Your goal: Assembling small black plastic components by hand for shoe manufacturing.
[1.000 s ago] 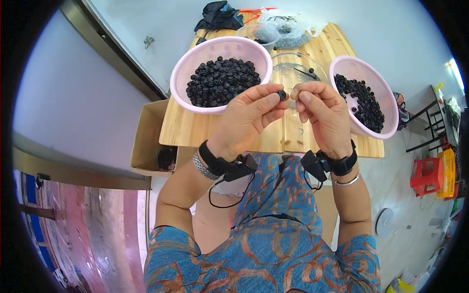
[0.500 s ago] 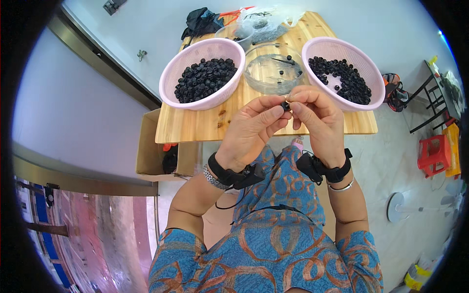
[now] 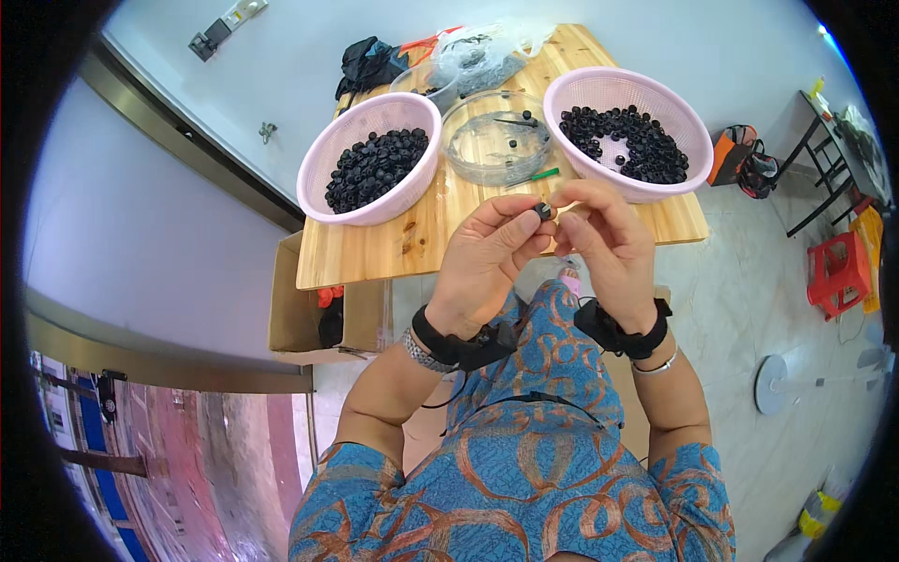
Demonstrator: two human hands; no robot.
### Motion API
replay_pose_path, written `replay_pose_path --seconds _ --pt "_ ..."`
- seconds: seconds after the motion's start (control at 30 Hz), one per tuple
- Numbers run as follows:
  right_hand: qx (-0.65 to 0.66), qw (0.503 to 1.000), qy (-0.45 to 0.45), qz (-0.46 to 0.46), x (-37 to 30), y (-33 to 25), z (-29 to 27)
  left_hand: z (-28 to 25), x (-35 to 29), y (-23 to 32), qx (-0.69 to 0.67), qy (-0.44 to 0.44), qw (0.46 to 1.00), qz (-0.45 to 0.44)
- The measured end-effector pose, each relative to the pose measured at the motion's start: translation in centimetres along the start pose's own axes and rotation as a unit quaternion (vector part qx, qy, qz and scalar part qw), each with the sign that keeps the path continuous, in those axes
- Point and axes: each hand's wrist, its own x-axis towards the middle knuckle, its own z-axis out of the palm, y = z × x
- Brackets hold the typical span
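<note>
My left hand (image 3: 489,251) pinches a small round black part (image 3: 542,212) between thumb and forefinger, above the table's front edge. A pale spot shows on the part's top. Close against it, my right hand (image 3: 611,245) has its thumb and fingers drawn together at the part's right side. What those fingertips hold, if anything, is too small to make out. Beyond my left hand stands a pink basket (image 3: 312,192) heaped with black parts (image 3: 379,167). Behind my right hand, another pink basket (image 3: 695,131) holds similar black parts (image 3: 651,150).
Between the baskets sits a clear round tray (image 3: 459,169) with a few black pieces; a green-handled tool (image 3: 545,173) lies at its near rim. Behind are a clear bowl (image 3: 405,82), a plastic bag (image 3: 510,47) and dark cloth (image 3: 370,66). A cardboard box (image 3: 367,323) stands below the wooden table (image 3: 375,251).
The view has shifted slightly, so the baskets and table sit further left. The green-handled tool now shows by the tray. Both hands stay together at the black part, fingertips slightly rearranged.
</note>
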Motion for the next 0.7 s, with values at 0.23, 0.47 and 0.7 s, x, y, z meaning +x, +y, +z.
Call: replay_pose_path --seconds 0.23,0.47,0.7 --pt "-0.24 0.969 -0.058 0.018 4.8 -3.1 -6.8 -0.6 1.0 -1.1 -0.069 0.043 0.995 -0.057" --pt "-0.566 0.783 -0.253 0.051 15.1 -0.7 -14.2 -1.4 1.4 -2.8 -0.077 0.048 0.992 -0.085" --pt "-0.674 0.621 -0.366 0.16 18.7 7.6 -15.0 -2.2 1.9 -4.1 -0.083 0.071 0.986 -0.13"
